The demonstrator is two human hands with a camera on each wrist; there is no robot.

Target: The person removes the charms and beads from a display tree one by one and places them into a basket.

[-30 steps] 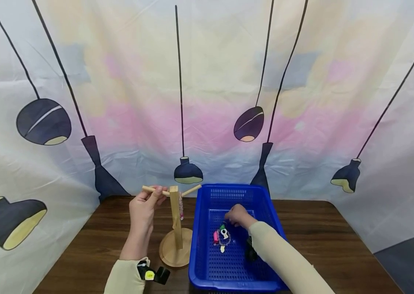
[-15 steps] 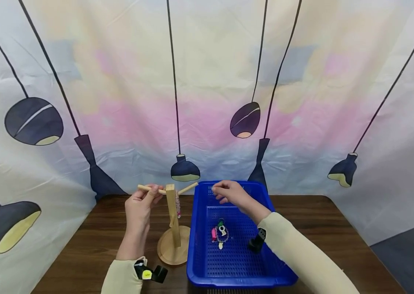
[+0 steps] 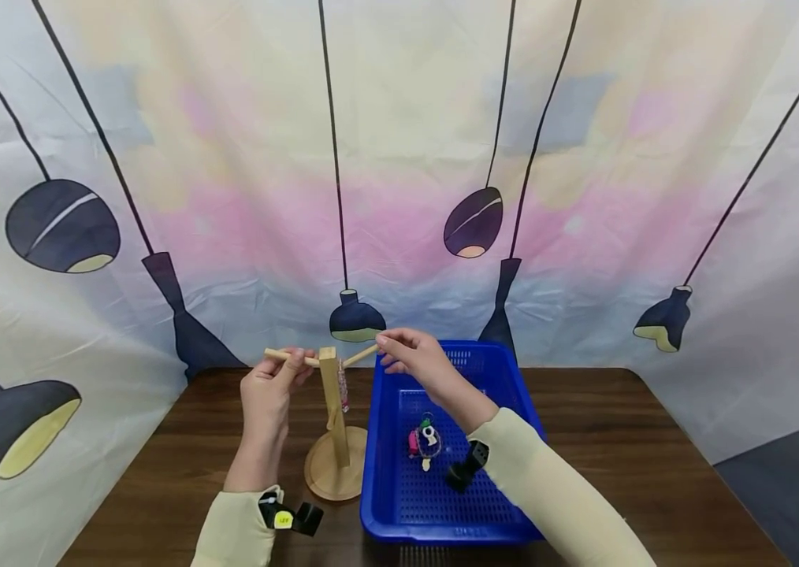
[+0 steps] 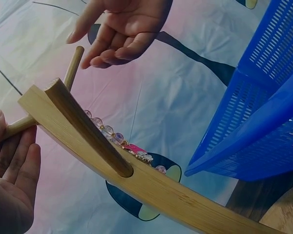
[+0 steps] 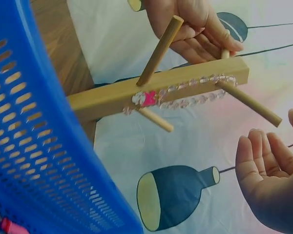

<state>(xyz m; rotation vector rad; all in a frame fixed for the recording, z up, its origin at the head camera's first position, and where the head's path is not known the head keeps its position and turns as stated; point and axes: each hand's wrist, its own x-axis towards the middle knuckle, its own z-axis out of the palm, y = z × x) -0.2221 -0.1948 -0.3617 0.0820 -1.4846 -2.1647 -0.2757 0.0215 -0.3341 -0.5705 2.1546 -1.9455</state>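
Observation:
My left hand [image 3: 268, 402] pinches the left peg [image 3: 275, 355] of a wooden jewellery stand [image 3: 340, 453] that has a round base. A beaded bracelet [image 5: 195, 100] with a pink and white charm hangs from the stand's right peg [image 5: 251, 103]. At that peg's tip is my right hand [image 3: 424, 366], thumb and fingers apart in the wrist views; nothing shows between them there. Whether it touches the tip I cannot tell. A small bunch of trinkets [image 3: 428, 438], with pink, green and white pieces, lies in the blue plastic basket [image 3: 367, 488].
The basket stands right beside the stand on a dark wooden table [image 3: 612, 441]. Other short pegs [image 5: 158, 51] stick out lower on the post. Behind the table hangs a cloth backdrop [image 3: 406, 157] printed with lamps.
My right hand has risen out of the basket and moved left to the tip of the right peg. The left hand keeps its hold on the left peg.

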